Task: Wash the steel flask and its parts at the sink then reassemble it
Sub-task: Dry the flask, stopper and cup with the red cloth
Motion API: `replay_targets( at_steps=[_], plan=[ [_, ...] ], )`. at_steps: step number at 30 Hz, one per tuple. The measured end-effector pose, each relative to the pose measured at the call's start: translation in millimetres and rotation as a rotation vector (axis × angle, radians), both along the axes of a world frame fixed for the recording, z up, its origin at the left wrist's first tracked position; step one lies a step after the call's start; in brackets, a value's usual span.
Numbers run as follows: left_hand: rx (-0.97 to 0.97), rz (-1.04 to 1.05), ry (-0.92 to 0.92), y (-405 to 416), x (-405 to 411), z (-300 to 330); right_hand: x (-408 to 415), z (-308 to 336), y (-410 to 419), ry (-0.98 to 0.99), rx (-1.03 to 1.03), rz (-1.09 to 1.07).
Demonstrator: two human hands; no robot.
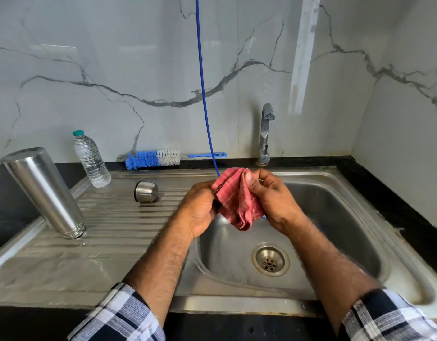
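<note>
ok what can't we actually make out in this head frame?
Head view only:
- Anything wrapped inside the red cloth: hidden by its folds and by the left hand and right hand.
- Mouth of the steel flask: it stands inverted on the drainboard, so the inside is hidden.
- Steel cup: opening faces away.
- Blue cord: top cut off by the frame edge, lower end behind the cloth.
</note>
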State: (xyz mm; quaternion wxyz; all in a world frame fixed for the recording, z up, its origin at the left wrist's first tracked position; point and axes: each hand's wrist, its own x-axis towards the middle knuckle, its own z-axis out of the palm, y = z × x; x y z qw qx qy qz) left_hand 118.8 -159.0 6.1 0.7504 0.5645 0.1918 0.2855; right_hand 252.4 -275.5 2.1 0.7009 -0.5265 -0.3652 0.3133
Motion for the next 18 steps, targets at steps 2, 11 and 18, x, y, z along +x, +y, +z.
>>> replay_targets(
  at_steps=[2,11,18],
  plan=[
    [0.030,-0.043,-0.043,-1.9,-1.4,-1.5,0.2,0.3,1.7,0.091,0.022,-0.004],
    [0.058,-0.086,-0.082,-3.1,-5.4,-4.9,4.6,0.9,-8.2,0.049,-0.004,0.051],
    [0.032,-0.036,-0.144,-2.4,-0.7,-11.8,-6.7,-4.9,-0.3,-0.087,-0.044,-0.176]
  ],
)
